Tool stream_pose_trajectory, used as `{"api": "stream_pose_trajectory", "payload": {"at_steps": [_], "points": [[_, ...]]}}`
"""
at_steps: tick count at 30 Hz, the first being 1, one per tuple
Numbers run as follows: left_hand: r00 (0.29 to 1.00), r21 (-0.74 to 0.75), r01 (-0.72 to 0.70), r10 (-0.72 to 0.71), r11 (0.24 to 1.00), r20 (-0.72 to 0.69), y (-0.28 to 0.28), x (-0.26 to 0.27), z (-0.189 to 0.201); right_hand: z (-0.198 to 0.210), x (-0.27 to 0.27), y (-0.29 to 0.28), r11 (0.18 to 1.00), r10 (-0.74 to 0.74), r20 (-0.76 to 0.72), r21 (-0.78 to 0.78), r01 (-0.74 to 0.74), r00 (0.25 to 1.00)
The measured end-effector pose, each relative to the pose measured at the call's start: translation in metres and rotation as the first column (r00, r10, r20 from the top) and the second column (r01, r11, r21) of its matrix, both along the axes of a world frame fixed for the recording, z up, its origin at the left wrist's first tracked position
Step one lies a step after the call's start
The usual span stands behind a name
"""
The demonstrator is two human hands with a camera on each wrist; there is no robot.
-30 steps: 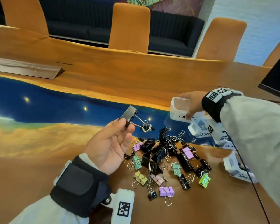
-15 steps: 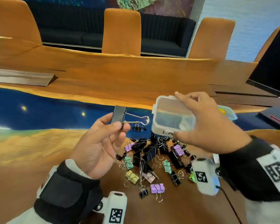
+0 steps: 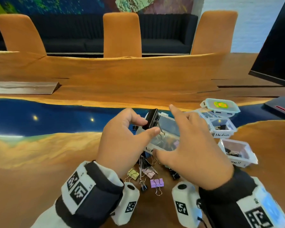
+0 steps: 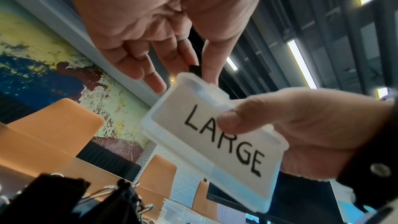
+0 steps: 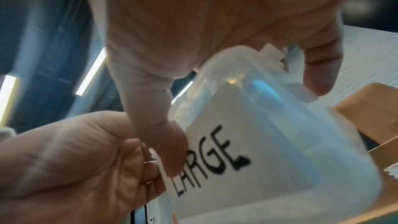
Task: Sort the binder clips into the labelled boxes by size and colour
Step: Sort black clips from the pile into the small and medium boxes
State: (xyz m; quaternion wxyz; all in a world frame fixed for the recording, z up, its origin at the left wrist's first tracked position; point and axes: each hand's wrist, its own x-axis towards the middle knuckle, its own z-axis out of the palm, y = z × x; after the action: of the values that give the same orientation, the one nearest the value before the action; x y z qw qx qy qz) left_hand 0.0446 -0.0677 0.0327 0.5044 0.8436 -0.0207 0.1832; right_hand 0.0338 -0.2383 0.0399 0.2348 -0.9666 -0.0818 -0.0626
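My left hand pinches a large black binder clip between thumb and fingers, right at the open top of a clear plastic box labelled LARGE. My right hand holds that box above the table, thumb on its label, fingers over the far rim. In the right wrist view the thumb presses the LARGE box. The pile of loose clips lies under both hands, mostly hidden; a purple clip and a yellow clip show.
A Medium box and a Small box, both open with black clips inside, stand to the right. A lid lies behind them. A dark monitor stands far right. Orange chairs line the far table edge.
My right hand lifted the LARGE box from the right and carried it in to my left hand. The black clip moved right, onto the box's opening.
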Motion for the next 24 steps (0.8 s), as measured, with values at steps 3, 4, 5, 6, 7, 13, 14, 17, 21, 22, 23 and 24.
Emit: {"api": "stream_pose_trajectory", "payload": {"at_steps": [3,4,5,6,7,13,14,17,21,22,23,24], "points": [[1.000,0.091,0.021,-0.022,0.996,0.015,-0.005,-0.001,0.000,0.001,-0.003,0.001,1.000,-0.020,-0.027,0.011,0.020,0.999],[0.999,0.131,0.038,-0.043,0.991,0.029,-0.005,-0.002,0.000,0.002,-0.003,0.000,1.000,-0.022,-0.026,0.011,0.023,0.999],[0.997,0.160,0.052,-0.059,0.986,0.041,-0.005,-0.002,-0.001,0.002,-0.004,-0.001,1.000,-0.023,-0.021,0.011,0.023,1.000],[0.996,0.170,0.064,-0.073,0.983,0.045,-0.005,-0.001,-0.002,0.003,-0.004,-0.002,1.000,-0.022,-0.019,0.011,0.022,1.000],[0.995,0.161,0.080,-0.088,0.984,0.044,-0.004,-0.001,-0.002,0.004,-0.004,-0.004,1.000,-0.019,-0.022,0.009,0.019,1.000],[0.993,-0.075,0.114,-0.112,0.991,0.032,0.008,-0.003,-0.005,0.018,-0.001,-0.023,0.996,0.004,-0.043,-0.087,-0.007,0.999],[0.993,-0.148,0.115,-0.114,0.982,0.013,0.011,-0.002,-0.007,0.023,0.003,-0.028,0.993,0.018,-0.062,-0.117,-0.025,0.998],[0.988,-0.341,0.114,-0.143,0.933,-0.061,0.025,0.005,-0.014,0.042,0.024,-0.044,0.980,0.065,-0.138,-0.177,-0.089,0.988],[0.974,-0.610,0.097,-0.201,0.787,-0.103,0.048,0.018,-0.028,0.062,0.071,-0.057,0.929,0.081,-0.258,-0.332,-0.167,0.963],[0.970,-0.683,0.097,-0.224,0.724,-0.099,0.054,0.022,-0.032,0.065,0.087,-0.059,0.918,0.057,-0.272,-0.363,-0.158,0.961],[0.965,-0.743,0.099,-0.247,0.662,-0.092,0.059,0.025,-0.036,0.066,0.103,-0.060,0.910,0.033,-0.276,-0.389,-0.143,0.961],[0.960,-0.788,0.096,-0.265,0.608,-0.087,0.064,0.028,-0.040,0.066,0.120,-0.061,0.902,0.012,-0.274,-0.413,-0.129,0.962]]}}
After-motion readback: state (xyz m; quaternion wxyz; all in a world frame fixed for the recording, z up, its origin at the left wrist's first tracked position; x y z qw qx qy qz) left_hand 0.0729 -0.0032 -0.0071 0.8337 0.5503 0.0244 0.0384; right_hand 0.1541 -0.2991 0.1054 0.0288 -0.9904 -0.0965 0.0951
